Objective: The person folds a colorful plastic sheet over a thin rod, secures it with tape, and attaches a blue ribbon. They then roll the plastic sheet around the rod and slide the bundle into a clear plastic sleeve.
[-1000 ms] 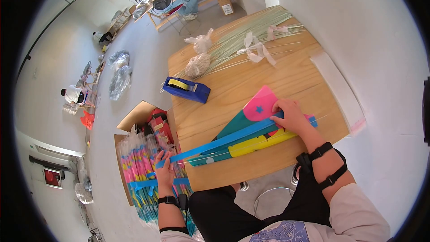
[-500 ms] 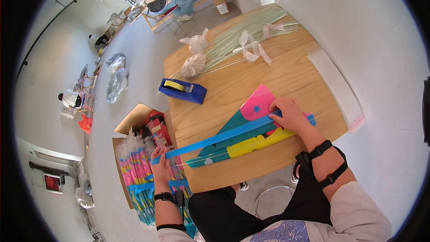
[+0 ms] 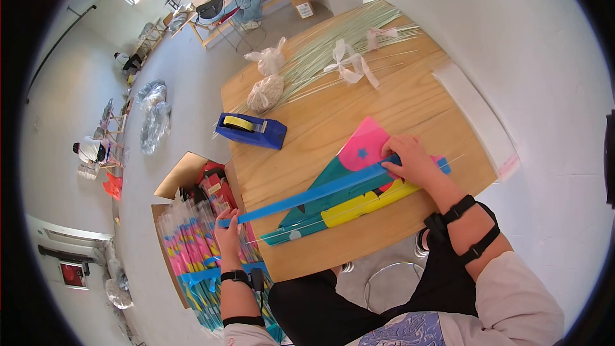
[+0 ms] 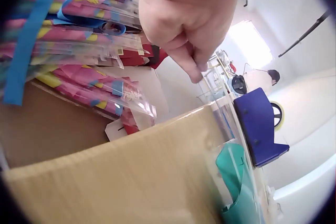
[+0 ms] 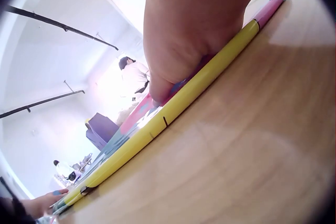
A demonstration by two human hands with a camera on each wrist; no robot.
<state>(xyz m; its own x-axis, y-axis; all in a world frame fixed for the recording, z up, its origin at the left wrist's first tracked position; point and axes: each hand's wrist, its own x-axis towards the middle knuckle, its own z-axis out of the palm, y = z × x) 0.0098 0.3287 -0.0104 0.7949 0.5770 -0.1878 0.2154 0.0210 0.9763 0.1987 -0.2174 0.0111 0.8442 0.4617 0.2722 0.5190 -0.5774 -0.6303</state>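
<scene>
A long flat blue strip (image 3: 307,197) stretches slantwise above a folded, brightly coloured sheet (image 3: 346,212), pink, teal and yellow with a star on it. My left hand (image 3: 227,237) pinches the strip's left end, just off the table's edge. At the other end, my right hand (image 3: 412,159) holds the strip between thumb and fingers over the sheet's wide part. A thin pale rod (image 3: 301,228) runs along the sheet's near side. In the right wrist view the sheet's yellow folded edge (image 5: 205,85) lies along the table under my right hand.
A blue tape dispenser (image 3: 251,130) stands at the wooden table's (image 3: 307,122) left side. Thin pale rods (image 3: 346,39) and two knotted plastic bags (image 3: 266,93) lie at the back. Left of the table, an open carton (image 3: 181,176) holds bundled wrapped pieces (image 3: 186,234). Other people sit farther off.
The head view has shifted a little, so the table and carton appear farther left. Both hands keep hold of the blue strip, and the sheet stays on the table.
</scene>
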